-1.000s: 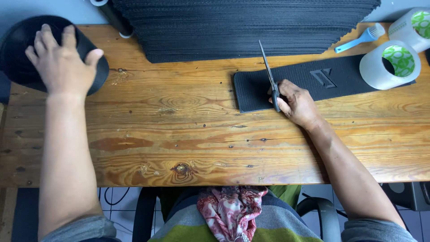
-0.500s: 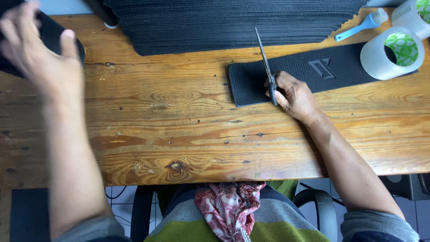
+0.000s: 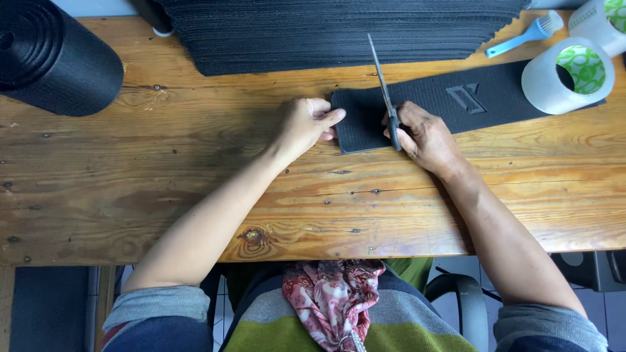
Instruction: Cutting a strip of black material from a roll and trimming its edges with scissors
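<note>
Head view, looking down on a wooden tabletop (image 3: 195,189). A black textured strip (image 3: 417,107) lies flat with its long axis running left to right, its far end tucked under a tape roll (image 3: 566,75). The left hand (image 3: 305,124) rests at the strip's near, left end, fingers (image 3: 329,118) loosely curled and touching its edge, gripping nothing. The right hand (image 3: 424,133) lies on the strip just right of that end, fingers closed through the handles of scissors (image 3: 385,91); the blades are shut and point away from the person, across the strip's long axis. Both hands flank the same short end section. A black roll (image 3: 55,55) sits far left, a stack of black sheets (image 3: 339,29) behind.
</note>
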